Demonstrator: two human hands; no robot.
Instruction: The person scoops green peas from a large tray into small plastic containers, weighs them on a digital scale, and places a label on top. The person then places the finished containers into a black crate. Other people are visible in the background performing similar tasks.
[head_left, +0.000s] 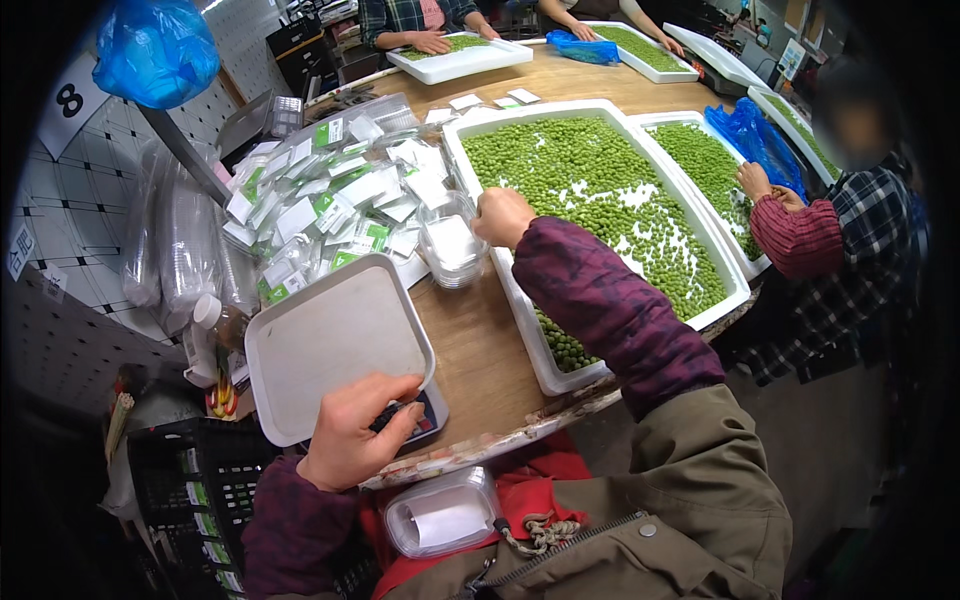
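My left hand (356, 431) is at the front edge of a weighing scale with a pale tray (337, 345), thumb and forefinger apart over its keypad (420, 420). Nothing shows between those fingers. My right hand (506, 217) is curled beside a stack of clear plastic containers (452, 251). Its fingertips meet the stack's right rim, but whether they grip is hidden. Under my right forearm lies a large white tray (525, 322) of green peas (570, 157), with bare white patches showing. A clear plastic box (442, 514) with a white sheet rests on my lap.
Packets with green labels (330, 202) are heaped behind the scale. Sleeves of nested plastic containers (187, 232), a capped bottle (217, 319) and a black crate (191, 480) stand left. A co-worker (847, 217) handles another pea tray (697, 161) at right; others work across the table.
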